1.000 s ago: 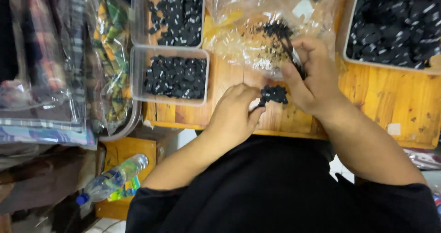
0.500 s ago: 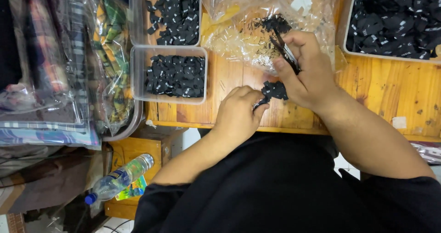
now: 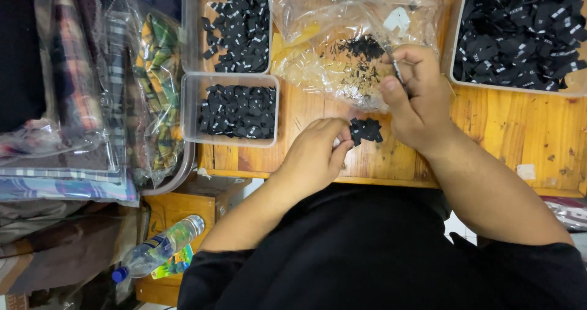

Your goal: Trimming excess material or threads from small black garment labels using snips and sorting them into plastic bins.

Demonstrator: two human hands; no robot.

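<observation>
The left hand's grip (image 3: 318,154) pinches a small stack of black woven labels (image 3: 365,130). Just above it lies a crumpled clear plastic bag (image 3: 342,47) of black scraps. Left of the grip, two clear tubs (image 3: 189,111) hold more black labels; a larger tray (image 3: 520,87) stands far right.

Three label trays (image 3: 191,111), one bottle (image 3: 158,249)
</observation>
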